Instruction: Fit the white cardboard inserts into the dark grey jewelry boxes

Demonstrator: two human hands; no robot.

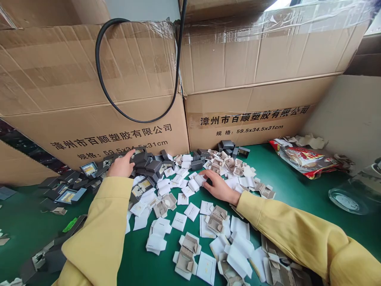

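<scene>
Left grip at dark boxes, right grip by white papers; can't tell if either holds; light touch likely steadiest.

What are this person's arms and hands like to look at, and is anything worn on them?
Both arms are in long, loose yellow sleeves, wrinkled along their length, with a visible seam near the right cuff. The left hand and right hand are bare: no gloves. I can see no cables or markings on either sleeve.
</scene>
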